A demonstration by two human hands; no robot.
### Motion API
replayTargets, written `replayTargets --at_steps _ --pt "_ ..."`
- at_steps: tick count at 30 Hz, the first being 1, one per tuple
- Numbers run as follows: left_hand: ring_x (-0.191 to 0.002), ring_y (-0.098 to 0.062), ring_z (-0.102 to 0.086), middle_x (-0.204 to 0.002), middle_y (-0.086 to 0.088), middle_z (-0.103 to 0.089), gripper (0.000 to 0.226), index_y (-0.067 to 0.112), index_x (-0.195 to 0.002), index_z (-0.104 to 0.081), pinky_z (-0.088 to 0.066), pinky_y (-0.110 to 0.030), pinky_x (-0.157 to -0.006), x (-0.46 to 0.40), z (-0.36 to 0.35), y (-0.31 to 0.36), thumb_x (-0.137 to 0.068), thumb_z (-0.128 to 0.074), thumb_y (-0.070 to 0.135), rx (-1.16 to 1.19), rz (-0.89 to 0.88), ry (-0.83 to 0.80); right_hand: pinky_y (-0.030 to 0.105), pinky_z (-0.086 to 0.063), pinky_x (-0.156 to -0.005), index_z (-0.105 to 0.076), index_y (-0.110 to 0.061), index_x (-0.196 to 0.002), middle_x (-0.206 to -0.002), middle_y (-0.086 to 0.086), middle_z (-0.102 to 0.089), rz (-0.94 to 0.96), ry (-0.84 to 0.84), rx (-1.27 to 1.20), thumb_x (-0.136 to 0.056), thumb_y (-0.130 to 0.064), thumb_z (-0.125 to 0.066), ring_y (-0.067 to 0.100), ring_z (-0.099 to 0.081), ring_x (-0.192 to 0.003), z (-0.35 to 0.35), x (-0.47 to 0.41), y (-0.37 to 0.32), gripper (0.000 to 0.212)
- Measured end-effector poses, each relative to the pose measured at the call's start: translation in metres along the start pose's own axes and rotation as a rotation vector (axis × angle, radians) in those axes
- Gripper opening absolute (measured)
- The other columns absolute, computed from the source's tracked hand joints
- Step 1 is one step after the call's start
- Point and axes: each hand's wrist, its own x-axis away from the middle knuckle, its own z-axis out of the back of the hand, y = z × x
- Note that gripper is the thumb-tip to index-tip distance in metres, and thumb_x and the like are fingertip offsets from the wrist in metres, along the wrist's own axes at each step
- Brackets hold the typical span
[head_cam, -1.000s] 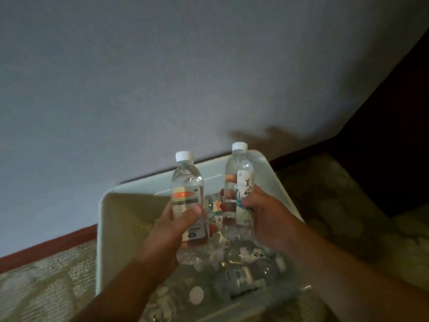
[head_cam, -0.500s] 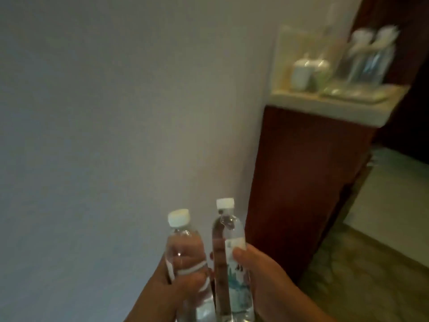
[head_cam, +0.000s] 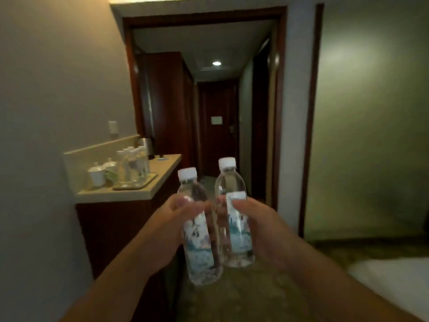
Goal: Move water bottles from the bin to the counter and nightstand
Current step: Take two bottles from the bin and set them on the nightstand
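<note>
Two water bottles are being carried upright at centre frame, capped, side by side and about touching low down. The left bottle (head_cam: 199,231) is being gripped round its middle by the left hand (head_cam: 162,231), thumb across the front; the right bottle (head_cam: 234,219) is being held the same way by the right hand (head_cam: 262,231), thumb on the label. Both forearms are being extended from 6 o'clock. Patterned carpet (head_cam: 255,293) is being crossed below, with a pale bed edge (head_cam: 394,277) at 4 o'clock. The bin is not being shown. At 9 to 10 o'clock the counter (head_cam: 148,189) is being approached: on it a tray (head_cam: 137,183) with several capped bottles (head_cam: 134,163), and white lidded cups (head_cam: 97,174) beside it. Beyond, at 12 o'clock, a dark doorway and hallway (head_cam: 218,126) are being faced. Step judged: transport, mid-carry from bin toward counter. Next move is judged to call for swinging left, lowering the bottles upright onto bare counter near the front edge or beside the tray, then letting go without the standing bottles being knocked.
</note>
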Motion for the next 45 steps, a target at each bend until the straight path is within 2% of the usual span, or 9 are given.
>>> replayTargets --at_steps 3,10,15,20,24,30,38,43,45 --pt "-0.101 -0.036 -0.071 -0.111 -0.015 -0.073 0.041 0.011 -0.110 -0.064 -0.059 -0.053 -0.080 -0.036 -0.102 0.004 -0.076 -0.078 0.031 -0.002 -0.008 -0.195 0.059 -0.054 -0.094 -0.068 -0.010 -0.122 -0.120 0.023 -0.071 0.115 0.122 0.105 -0.092 -0.031 -0.066 0.042 -0.068 -0.111 0.078 0.047 -0.053 0.037" --pt "-0.109 -0.036 -0.069 -0.117 -0.010 -0.074 0.052 0.029 -0.117 -0.070 -0.048 -0.062 -0.099 -0.089 -0.357 -0.015 -0.068 -0.084 0.041 -0.019 -0.028 -0.533 0.055 -0.055 -0.096 -0.063 -0.005 -0.128 -0.121 0.023 -0.070 0.190 0.453 0.231 -0.093 -0.028 -0.065 0.040 -0.069 -0.112 0.268 0.203 -0.147 0.042" --pt "-0.101 -0.032 -0.073 -0.113 -0.012 -0.075 0.083 0.023 -0.120 -0.066 -0.058 -0.036 -0.069 -0.092 -0.540 -0.028 -0.048 -0.094 0.053 0.048 -0.015 -0.822 0.033 -0.061 -0.081 -0.067 -0.012 -0.118 -0.112 0.011 -0.077 0.190 0.723 0.366 -0.087 -0.030 -0.068 0.026 -0.074 -0.105 0.368 0.334 -0.201 0.036" --pt "-0.111 -0.028 -0.070 -0.119 -0.007 -0.073 0.061 0.036 -0.114 -0.068 -0.053 -0.054 -0.095 -0.076 -0.706 -0.037 -0.059 -0.089 0.052 0.068 -0.027 -1.067 0.043 -0.055 -0.092 -0.062 -0.018 -0.123 -0.112 0.006 -0.077 0.224 0.993 0.386 -0.086 -0.034 -0.069 0.022 -0.074 -0.104 0.451 0.452 -0.245 0.041" --pt "-0.112 -0.026 -0.069 -0.119 0.000 -0.074 0.061 0.040 -0.118 -0.064 -0.052 -0.055 -0.097 -0.063 -0.817 -0.046 -0.063 -0.083 0.057 0.041 -0.048 -1.200 0.042 -0.058 -0.086 -0.061 -0.017 -0.124 -0.111 0.008 -0.077 0.260 1.175 0.366 -0.088 -0.028 -0.069 0.026 -0.074 -0.103 0.504 0.521 -0.268 0.038" --pt "-0.100 -0.020 -0.073 -0.112 0.002 -0.075 0.051 0.033 -0.122 -0.062 -0.059 -0.036 -0.073 -0.035 -0.973 -0.046 -0.077 -0.080 0.050 0.083 -0.135 -1.404 0.046 -0.058 -0.089 -0.063 -0.016 -0.120 -0.108 0.007 -0.077 0.284 1.438 0.446 -0.094 -0.021 -0.066 0.026 -0.074 -0.103 0.557 0.621 -0.312 0.027" --pt "-0.110 -0.028 -0.069 -0.121 -0.001 -0.071 0.067 0.034 -0.131 -0.056 -0.054 -0.055 -0.095 0.045 -1.149 -0.035 -0.072 -0.077 0.057 0.109 -0.203 -1.657 0.055 -0.054 -0.098 -0.063 -0.017 -0.121 -0.109 0.005 -0.077 0.407 1.683 0.505 -0.068 -0.045 -0.078 0.026 -0.074 -0.103 0.609 0.760 -0.352 0.062" --pt "-0.092 -0.008 -0.074 -0.105 0.011 -0.076 0.038 0.049 -0.109 -0.065 -0.059 -0.022 -0.065 0.108 -1.258 -0.041 -0.073 -0.076 0.056 0.144 -0.215 -1.744 0.057 -0.052 -0.100 -0.064 -0.016 -0.124 -0.114 0.011 -0.075 0.470 1.721 0.508 -0.075 -0.046 -0.075 0.030 -0.072 -0.107 0.654 0.865 -0.364 0.059" --pt "-0.095 -0.010 -0.074 -0.107 0.010 -0.075 0.043 0.047 -0.110 -0.065 -0.059 -0.029 -0.069 0.136 -1.308 -0.043 -0.071 -0.079 0.059 0.138 -0.228 -1.772 0.053 -0.054 -0.096 -0.064 -0.015 -0.125 -0.114 0.012 -0.074 0.466 1.737 0.524 -0.075 -0.049 -0.074 0.030 -0.072 -0.107 0.677 0.913 -0.373 0.061"
